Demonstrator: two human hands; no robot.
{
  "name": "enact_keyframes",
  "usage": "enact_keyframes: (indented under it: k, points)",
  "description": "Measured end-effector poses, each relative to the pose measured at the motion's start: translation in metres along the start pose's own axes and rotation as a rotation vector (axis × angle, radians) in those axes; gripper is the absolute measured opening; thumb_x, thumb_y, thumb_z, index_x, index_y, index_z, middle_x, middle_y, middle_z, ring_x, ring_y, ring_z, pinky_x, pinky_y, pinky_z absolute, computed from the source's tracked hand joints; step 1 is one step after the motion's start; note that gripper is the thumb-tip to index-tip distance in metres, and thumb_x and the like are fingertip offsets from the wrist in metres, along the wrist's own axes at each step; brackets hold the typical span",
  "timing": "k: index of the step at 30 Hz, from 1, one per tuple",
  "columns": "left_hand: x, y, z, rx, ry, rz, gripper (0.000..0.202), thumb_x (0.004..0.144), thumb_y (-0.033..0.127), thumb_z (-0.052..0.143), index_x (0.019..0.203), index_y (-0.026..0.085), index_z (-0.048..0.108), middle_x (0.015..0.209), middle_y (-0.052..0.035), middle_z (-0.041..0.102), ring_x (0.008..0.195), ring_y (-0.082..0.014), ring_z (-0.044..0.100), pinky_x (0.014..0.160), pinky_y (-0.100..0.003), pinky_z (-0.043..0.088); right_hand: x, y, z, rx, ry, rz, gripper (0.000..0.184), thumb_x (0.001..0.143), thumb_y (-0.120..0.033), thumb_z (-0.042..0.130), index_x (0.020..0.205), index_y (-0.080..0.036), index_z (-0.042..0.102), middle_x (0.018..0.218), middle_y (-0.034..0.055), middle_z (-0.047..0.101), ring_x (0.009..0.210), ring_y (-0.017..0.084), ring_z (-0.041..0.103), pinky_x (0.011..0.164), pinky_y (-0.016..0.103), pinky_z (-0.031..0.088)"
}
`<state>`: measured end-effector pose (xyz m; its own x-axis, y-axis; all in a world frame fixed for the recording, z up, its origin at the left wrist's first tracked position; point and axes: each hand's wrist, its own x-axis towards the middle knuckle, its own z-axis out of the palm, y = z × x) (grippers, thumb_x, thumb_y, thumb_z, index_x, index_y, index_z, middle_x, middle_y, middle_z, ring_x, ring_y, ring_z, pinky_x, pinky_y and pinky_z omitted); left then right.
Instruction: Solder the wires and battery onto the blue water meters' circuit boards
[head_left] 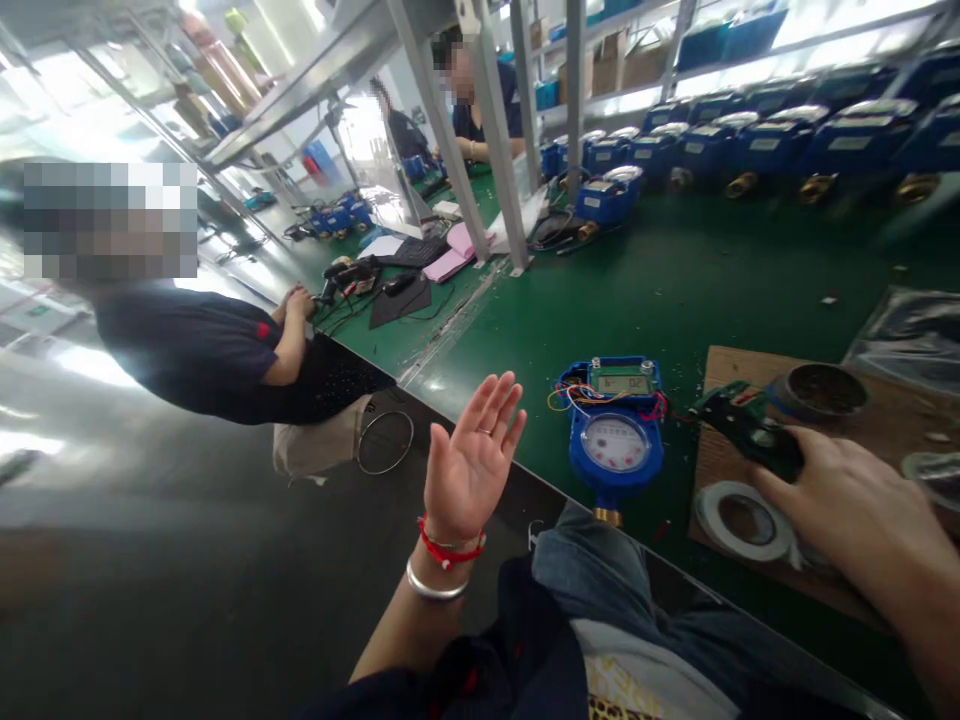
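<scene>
Green bench (705, 290): crossed by the frame's posts (506, 150); meters are lined up along its far side.
Meter (615, 430): laid on the bench near its front edge, between the two hands; its upper box is uncovered, and a lit display (630, 383) and loose wires (577, 395) are exposed.
Left hand (474, 460): held beside the bench edge, left of the meter, palm turned up, fingers stretched out; a red bracelet (450, 548) and a bangle (435, 588) are worn.
Right hand (847, 490): closed around the near end of a black-green device (757, 430), which is held over the brown board (739, 368); what the device is cannot be told.
Board: a tape roll (709, 520) and a round tub (786, 403) are set on it, both close to the right hand.
Co-worker (187, 340): seen at the left, hands brought together by the bench edge.
Keyboard (416, 252): placed beside pink paper (450, 262).
</scene>
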<state>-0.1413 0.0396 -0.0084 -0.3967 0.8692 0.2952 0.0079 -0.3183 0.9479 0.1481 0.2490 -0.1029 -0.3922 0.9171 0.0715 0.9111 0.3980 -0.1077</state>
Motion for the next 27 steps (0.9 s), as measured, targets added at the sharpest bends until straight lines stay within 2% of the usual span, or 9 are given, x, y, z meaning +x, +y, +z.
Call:
enact_keyframes:
  k: [2,4,6,9,13,16,19,23,27]
  points:
    - [0.001,-0.004,-0.001,0.03,-0.026,0.023,0.052,0.094,0.056,0.041,0.14,0.031,0.041,0.151,-0.0074,0.037,0.141,-0.0258,0.034,0.116,-0.046,0.033,0.007,-0.001,0.001,-0.033,-0.001,-0.031,0.059,0.083,-0.056,0.044,0.124,-0.015,0.055,0.11,0.0199,0.066,0.104,0.037,0.063,0.083,0.046,0.049]
    - [0.005,-0.008,-0.002,0.211,-0.026,0.064,0.047,0.089,0.039,0.06,0.134,0.03,0.048,0.143,-0.0082,0.045,0.135,-0.0243,0.042,0.115,-0.044,0.034,0.012,-0.002,0.001,-0.02,0.028,-0.08,0.057,0.085,-0.05,0.045,0.124,-0.009,0.055,0.115,0.0204,0.064,0.108,0.035,0.061,0.089,0.044,0.048]
    - [0.012,-0.009,-0.002,0.491,-0.013,0.129,0.04,0.087,0.029,0.064,0.127,0.028,0.055,0.131,-0.0082,0.052,0.125,-0.0214,0.05,0.11,-0.041,0.039,0.015,-0.006,-0.003,0.007,0.094,-0.128,0.053,0.086,-0.043,0.046,0.122,-0.006,0.057,0.119,0.0198,0.063,0.112,0.034,0.059,0.095,0.043,0.045]
    - [0.025,-0.007,0.003,0.862,-0.049,0.259,0.031,0.088,0.023,0.062,0.119,0.024,0.061,0.117,-0.0074,0.056,0.11,-0.0185,0.054,0.099,-0.037,0.044,0.011,-0.017,-0.013,0.07,0.216,-0.187,0.046,0.086,-0.04,0.048,0.117,-0.008,0.06,0.122,0.0174,0.063,0.113,0.034,0.057,0.099,0.046,0.043]
    - [0.043,-0.008,0.013,1.076,-0.136,0.419,0.023,0.088,0.02,0.061,0.112,0.021,0.063,0.106,-0.0068,0.056,0.099,-0.0179,0.052,0.091,-0.035,0.044,-0.002,-0.041,-0.036,0.238,0.341,-0.28,0.035,0.087,-0.036,0.051,0.112,-0.014,0.063,0.123,0.0134,0.063,0.115,0.031,0.057,0.102,0.048,0.042]
    - [0.054,-0.014,0.014,1.122,-0.174,0.468,0.013,0.088,0.021,0.061,0.1,0.02,0.067,0.1,-0.0059,0.056,0.093,-0.0172,0.051,0.085,-0.033,0.045,-0.015,-0.053,-0.054,0.348,0.365,-0.319,0.028,0.088,-0.031,0.053,0.109,-0.017,0.065,0.123,0.0112,0.063,0.115,0.03,0.058,0.103,0.049,0.042]
    - [0.06,-0.018,0.013,1.063,-0.161,0.45,0.006,0.088,0.023,0.062,0.088,0.02,0.067,0.096,-0.0045,0.056,0.092,-0.017,0.053,0.084,-0.032,0.045,-0.031,-0.051,-0.067,0.431,0.354,-0.342,0.023,0.089,-0.026,0.054,0.107,-0.017,0.065,0.124,0.01,0.063,0.118,0.026,0.056,0.106,0.046,0.042]
    - [0.064,-0.021,0.012,0.856,-0.1,0.299,0.007,0.086,0.026,0.064,0.087,0.019,0.066,0.096,-0.0031,0.057,0.089,-0.0153,0.056,0.081,-0.029,0.046,-0.057,-0.032,-0.077,0.531,0.244,-0.332,0.021,0.092,-0.019,0.051,0.108,-0.018,0.065,0.125,0.0071,0.062,0.117,0.019,0.058,0.104,0.036,0.047]
    - [0.062,-0.024,0.016,0.688,-0.05,0.183,0.012,0.084,0.029,0.066,0.087,0.018,0.064,0.099,-0.0033,0.058,0.089,-0.0155,0.057,0.075,-0.026,0.046,-0.082,-0.001,-0.078,0.581,0.103,-0.275,0.024,0.095,-0.018,0.046,0.11,-0.02,0.064,0.119,0.0047,0.066,0.107,0.016,0.064,0.097,0.03,0.051]
